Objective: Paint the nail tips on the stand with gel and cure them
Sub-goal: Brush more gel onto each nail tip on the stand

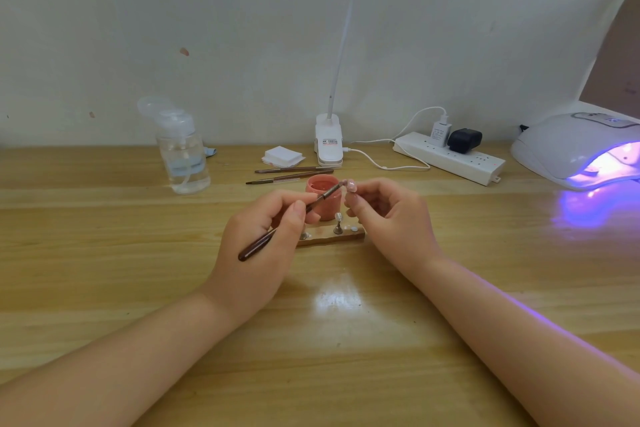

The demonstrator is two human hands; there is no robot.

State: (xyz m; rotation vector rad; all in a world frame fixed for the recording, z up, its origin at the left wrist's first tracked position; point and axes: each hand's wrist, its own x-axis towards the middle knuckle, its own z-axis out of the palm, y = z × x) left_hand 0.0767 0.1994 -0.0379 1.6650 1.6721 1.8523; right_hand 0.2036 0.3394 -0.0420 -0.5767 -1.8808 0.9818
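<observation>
My left hand (263,239) grips a dark brown brush (277,229), whose bristle end touches a pale pink nail tip (351,185). My right hand (388,218) pinches the small holder under that nail tip and keeps it raised above the table. An open pink gel jar (323,198) stands just behind the brush. In front of it lies the wooden stand (332,237), where one clear nail tip (338,217) sits upright on a metal peg. At the far right the white curing lamp (575,146) glows violet.
Two spare brushes (291,175) lie behind the jar. A clear pump bottle (181,149) stands at the back left, a stack of white wipes (282,156) and a clip lamp (328,142) at the back middle, a power strip (450,158) with cables to their right.
</observation>
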